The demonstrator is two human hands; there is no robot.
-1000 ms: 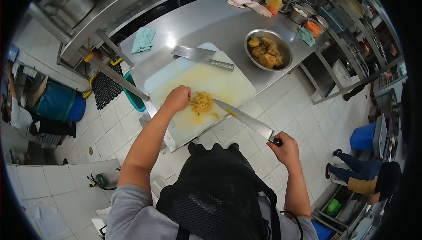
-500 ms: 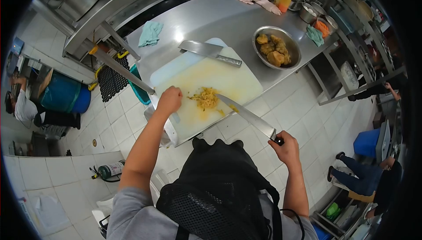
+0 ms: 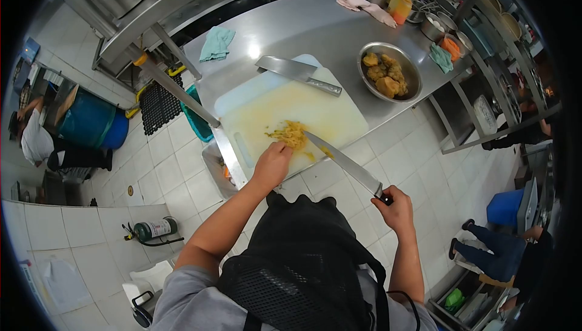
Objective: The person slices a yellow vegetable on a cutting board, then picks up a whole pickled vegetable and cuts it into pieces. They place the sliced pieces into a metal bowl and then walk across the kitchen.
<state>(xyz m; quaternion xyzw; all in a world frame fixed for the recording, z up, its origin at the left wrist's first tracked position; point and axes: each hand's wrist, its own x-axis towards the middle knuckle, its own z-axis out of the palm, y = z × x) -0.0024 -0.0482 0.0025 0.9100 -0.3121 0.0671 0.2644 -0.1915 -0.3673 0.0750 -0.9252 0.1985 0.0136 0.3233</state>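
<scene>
My right hand (image 3: 397, 208) grips the dark handle of a kitchen knife (image 3: 354, 168). Its long blade points up and left, the tip at the right side of a small heap of chopped yellow food (image 3: 294, 135), and yellow bits cling to the blade. At the heap's lower left edge is my left hand (image 3: 273, 164), fingers curled together; whether they pinch any pieces is hidden. Both the heap and the blade tip are over a pale, yellow-stained cutting board (image 3: 327, 110). A wide cleaver (image 3: 297, 73) lies flat across the board's far edge.
A steel bowl (image 3: 413, 96) of yellow-brown lumps stands right of the board on the steel table (image 3: 242, 34). Farther back are a green cloth (image 3: 217, 44), a pink cloth (image 3: 367, 8) and squeeze bottles (image 3: 401, 11). A shelf post (image 3: 176, 91) rises at the left. Other people are at both sides.
My left hand has moved right from the board's left edge to the chopped heap. My right hand still holds the knife in nearly the same place. The view has shifted slightly.
</scene>
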